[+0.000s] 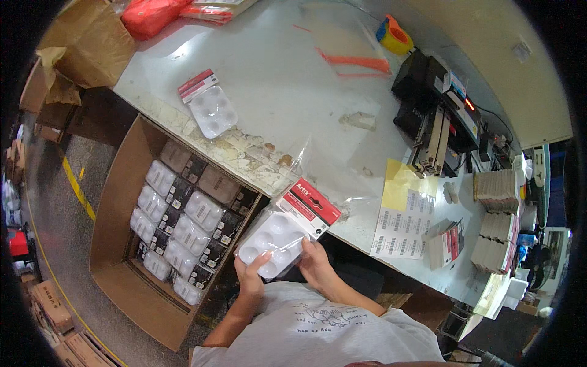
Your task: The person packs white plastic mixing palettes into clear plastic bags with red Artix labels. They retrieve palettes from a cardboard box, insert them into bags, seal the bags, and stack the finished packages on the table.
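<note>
Between my two hands I hold a white plastic paint palette point(276, 240) in a clear bag with a red header card point(309, 203). My left hand point(252, 274) grips its lower left side, thumb over the round wells. The lower right edge is pinched by my right hand point(315, 262). To the left, an open cardboard box point(113, 263) contains rows of bagged white palettes point(203, 209) with dark cards. Another bagged palette point(214, 113) with a red card lies on the white table point(275, 92), near its edge.
A sheet of barcode labels point(400, 235) and a stack of red and white cards point(449, 244) lie on the table's right. Beyond them are bundled card stacks point(498, 194), a black machine point(452, 116) and a tape dispenser point(395, 37). Clear bags point(354, 49) lie at the back.
</note>
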Available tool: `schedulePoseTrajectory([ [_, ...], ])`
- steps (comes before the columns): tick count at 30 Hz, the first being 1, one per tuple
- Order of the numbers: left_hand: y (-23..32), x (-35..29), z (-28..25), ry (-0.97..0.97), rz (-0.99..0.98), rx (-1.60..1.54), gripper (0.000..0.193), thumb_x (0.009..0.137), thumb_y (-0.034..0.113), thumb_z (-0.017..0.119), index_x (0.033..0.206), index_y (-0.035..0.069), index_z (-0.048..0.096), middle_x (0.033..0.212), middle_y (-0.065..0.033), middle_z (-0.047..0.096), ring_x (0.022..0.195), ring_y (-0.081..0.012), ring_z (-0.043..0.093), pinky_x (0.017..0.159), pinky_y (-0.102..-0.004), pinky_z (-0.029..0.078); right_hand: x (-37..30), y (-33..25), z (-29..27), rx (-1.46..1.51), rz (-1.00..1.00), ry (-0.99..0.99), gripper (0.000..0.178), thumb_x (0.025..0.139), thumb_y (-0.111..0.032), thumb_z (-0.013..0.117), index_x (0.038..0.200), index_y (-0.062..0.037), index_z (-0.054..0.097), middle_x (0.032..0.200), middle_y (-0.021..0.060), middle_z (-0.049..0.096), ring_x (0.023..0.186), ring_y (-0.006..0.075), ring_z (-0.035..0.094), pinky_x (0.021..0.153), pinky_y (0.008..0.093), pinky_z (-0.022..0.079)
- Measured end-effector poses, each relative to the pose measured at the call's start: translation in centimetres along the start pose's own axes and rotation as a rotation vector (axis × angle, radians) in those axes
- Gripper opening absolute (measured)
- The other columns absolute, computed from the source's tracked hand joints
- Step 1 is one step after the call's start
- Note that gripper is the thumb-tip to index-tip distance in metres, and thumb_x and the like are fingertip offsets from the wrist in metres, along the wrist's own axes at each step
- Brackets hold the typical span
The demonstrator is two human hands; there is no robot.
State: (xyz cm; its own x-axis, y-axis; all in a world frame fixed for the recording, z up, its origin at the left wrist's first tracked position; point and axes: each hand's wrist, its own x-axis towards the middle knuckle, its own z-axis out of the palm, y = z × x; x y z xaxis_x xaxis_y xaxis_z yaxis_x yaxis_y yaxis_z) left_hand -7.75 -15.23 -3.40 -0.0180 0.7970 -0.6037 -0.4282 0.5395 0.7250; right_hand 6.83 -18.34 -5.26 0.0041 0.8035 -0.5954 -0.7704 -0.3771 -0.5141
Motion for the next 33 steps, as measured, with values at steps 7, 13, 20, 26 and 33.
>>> schedulePoseTrajectory([
  [7,0.4,-1.3,1.6,-0.022,0.17,-0.006,0.061,0.064,0.005,0.076,0.116,0.0,0.045,0.107,-0.0092,0.055,0.096,-0.0167,0.054,0.083,-0.0295,0.044,-0.4,-1.7,5.0,0.14,-0.162,0.003,0.052,0.081,-0.015,0.066,0.125,-0.0012,0.042,0.116,0.009,0.054,0.108,0.0201,0.052,0.093,0.0329,0.041],
  [13,2.1,-1.3,7.1,-0.372,0.347,0.006,0.076,0.058,0.016,0.081,0.12,0.0,0.041,0.111,-0.0096,0.051,0.101,-0.0182,0.051,0.088,-0.0307,0.042,-3.1,-6.0,3.0,-0.113,-0.423,0.021,0.061,0.069,-0.012,0.068,0.124,-0.0028,0.043,0.114,0.0112,0.054,0.105,0.0239,0.055,0.09,0.0376,0.045],
  [20,0.6,-0.8,13.5,-0.531,0.465,-0.074,0.084,0.057,0.021,0.082,0.124,-0.002,0.037,0.113,-0.0113,0.049,0.104,-0.0207,0.049,0.091,-0.0328,0.04,-2.4,-11.6,0.8,-0.059,-0.879,-0.019,0.064,0.076,-0.04,0.061,0.123,0.0003,0.044,0.108,0.0129,0.057,0.101,0.0244,0.057,0.088,0.0398,0.046],
  [26,-0.8,0.5,13.9,-0.436,0.444,-0.049,0.078,0.058,0.02,0.081,0.121,-0.002,0.042,0.112,-0.0114,0.051,0.102,-0.0211,0.05,0.089,-0.0344,0.041,-1.4,-9.0,0.5,-0.074,-0.531,-0.02,0.067,0.071,-0.025,0.07,0.126,-0.0044,0.039,0.114,0.0111,0.053,0.099,0.0251,0.055,0.081,0.04,0.049],
  [33,-0.7,0.7,13.9,-0.362,0.312,-0.212,0.062,0.065,0.011,0.075,0.118,0.0,0.045,0.109,-0.0088,0.052,0.099,-0.019,0.051,0.085,-0.032,0.043,-2.0,-13.3,5.7,-0.029,-0.422,0.14,0.057,0.078,-0.027,0.068,0.123,-0.0009,0.043,0.118,0.0126,0.051,0.107,0.0244,0.052,0.087,0.0383,0.047],
])
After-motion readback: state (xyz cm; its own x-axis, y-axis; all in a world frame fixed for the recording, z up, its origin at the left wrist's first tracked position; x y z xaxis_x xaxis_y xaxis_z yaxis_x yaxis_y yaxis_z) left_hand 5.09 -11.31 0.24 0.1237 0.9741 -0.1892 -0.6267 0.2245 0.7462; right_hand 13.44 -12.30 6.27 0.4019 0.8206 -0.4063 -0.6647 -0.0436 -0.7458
